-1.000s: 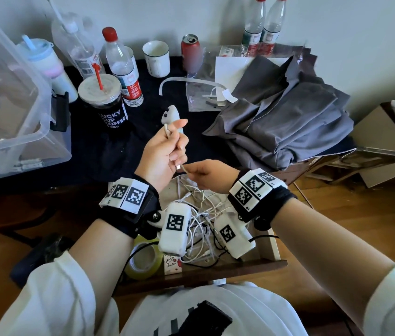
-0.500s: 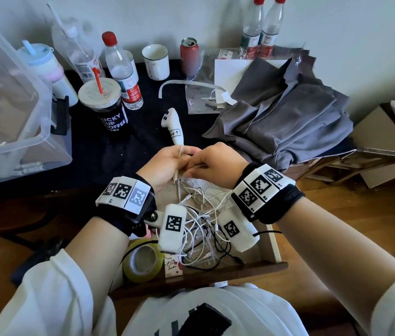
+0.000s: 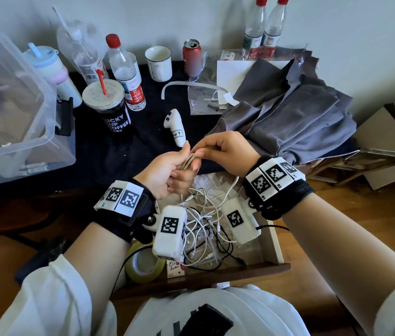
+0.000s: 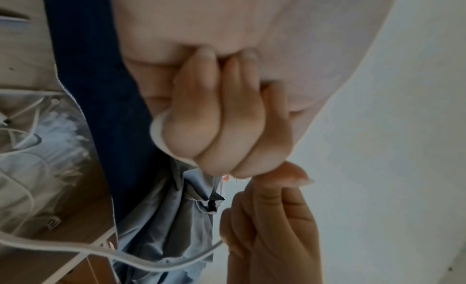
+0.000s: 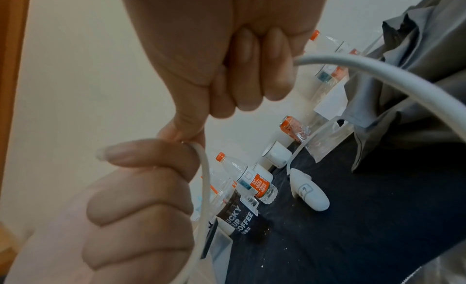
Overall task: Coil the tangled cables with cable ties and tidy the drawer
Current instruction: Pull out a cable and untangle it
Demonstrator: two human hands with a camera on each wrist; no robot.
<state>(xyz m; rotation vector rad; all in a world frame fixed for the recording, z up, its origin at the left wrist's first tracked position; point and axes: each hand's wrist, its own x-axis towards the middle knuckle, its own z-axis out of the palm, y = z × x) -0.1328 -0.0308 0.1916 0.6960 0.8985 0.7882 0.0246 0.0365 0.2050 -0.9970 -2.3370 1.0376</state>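
A white cable [image 3: 187,163] lies in several loops in my left hand [image 3: 186,161], which grips the bundle above the back of the open drawer [image 3: 276,243]. My right hand [image 3: 199,151] pinches the same cable right beside the left thumb. The free length drops to the tangle of white and black cables [image 3: 206,221] in the drawer. In the right wrist view the cable [image 5: 205,178] runs from the pinch down over the left hand [image 5: 138,208]. Seen from the left wrist, the loop [image 4: 156,132] wraps the curled fingers [image 4: 196,109].
On the dark table stand a white controller [image 3: 176,127], a coffee cup [image 3: 111,110], bottles, a mug [image 3: 159,63], a red can [image 3: 192,55] and a clear storage box [image 3: 14,117]. Grey cloth [image 3: 288,117] lies at the right. A tape roll [image 3: 143,263] sits in the drawer's front left.
My left hand came down from its raised pose and my right hand rose from the drawer to meet it. Both now hold the cable together, slightly farther forward.
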